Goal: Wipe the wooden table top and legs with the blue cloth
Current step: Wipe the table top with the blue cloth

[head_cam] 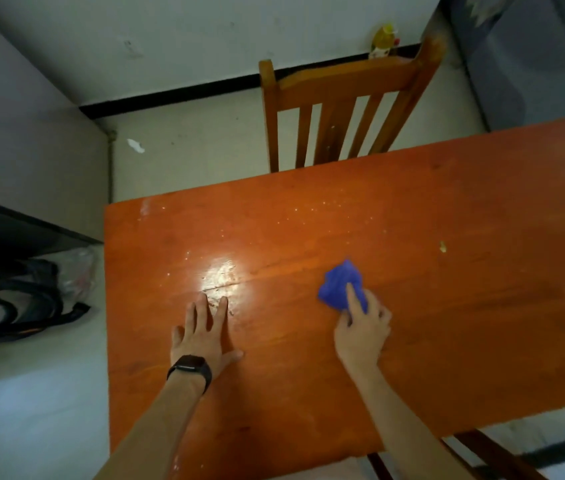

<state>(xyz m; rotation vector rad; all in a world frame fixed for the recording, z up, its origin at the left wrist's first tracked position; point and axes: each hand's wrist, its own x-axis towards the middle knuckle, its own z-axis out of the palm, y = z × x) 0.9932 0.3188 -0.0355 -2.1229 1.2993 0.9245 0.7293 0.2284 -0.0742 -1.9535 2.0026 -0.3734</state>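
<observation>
A: Where is the blue cloth [340, 284]?
B: Bunched on the wooden table [447, 306] top, right of the middle. The right hand [362, 327] grasps it with curled fingers, the index finger laid straight over it.
A: And the left hand [201, 336]?
B: Flat on the top, fingers spread, gripping nothing, just below a bright glare patch [220, 277]. A dark watch [191, 368] sits on its wrist.
A: Anything else?
B: A small yellow speck [442, 247] lies beyond the cloth, and a wooden chair [336, 95] stands at the far edge
</observation>
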